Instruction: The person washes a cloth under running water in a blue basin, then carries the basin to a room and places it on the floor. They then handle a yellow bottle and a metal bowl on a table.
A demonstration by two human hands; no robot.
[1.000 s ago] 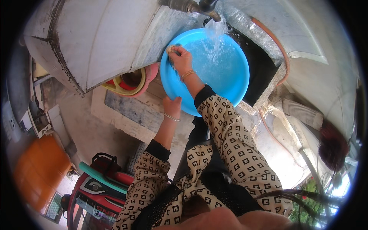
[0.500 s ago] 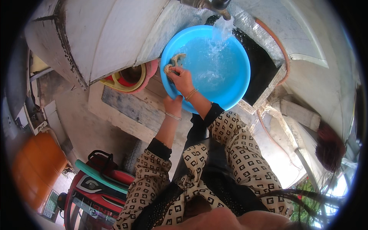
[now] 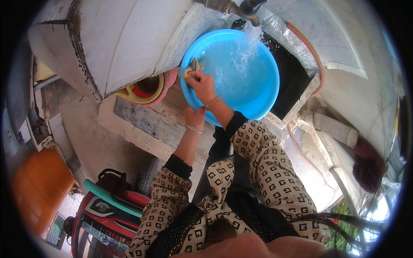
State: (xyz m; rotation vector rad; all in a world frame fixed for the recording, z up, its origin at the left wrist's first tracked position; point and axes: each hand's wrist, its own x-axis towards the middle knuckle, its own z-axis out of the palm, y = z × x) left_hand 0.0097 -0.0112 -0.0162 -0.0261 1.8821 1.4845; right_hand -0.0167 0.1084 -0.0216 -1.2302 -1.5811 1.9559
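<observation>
A round blue basin [image 3: 273, 92] holds churning water beneath a running tap [image 3: 254, 19]. At its left inner wall, my right hand [image 3: 204, 87] pinches a wet beige cloth [image 3: 187, 71], bunched against the side. My left hand [image 3: 194, 116] grips the basin's near-left rim from outside; its fingers are mostly hidden by the basin. A stream of water [image 3: 251, 38] falls into the far right part of the basin.
Nested red and yellow basins [image 3: 161, 88] sit left of the blue one, beside a pale cabinet-like block [image 3: 116, 43]. An orange hose [image 3: 312, 51] curves along the right. A red vehicle [image 3: 107, 206] stands lower left, and a dark red brush head [image 3: 368, 167] lies at the right.
My right hand has shifted slightly with the cloth, whose folds now bunch differently against the wall. The basin has barely moved, and my left hand stays at its rim.
</observation>
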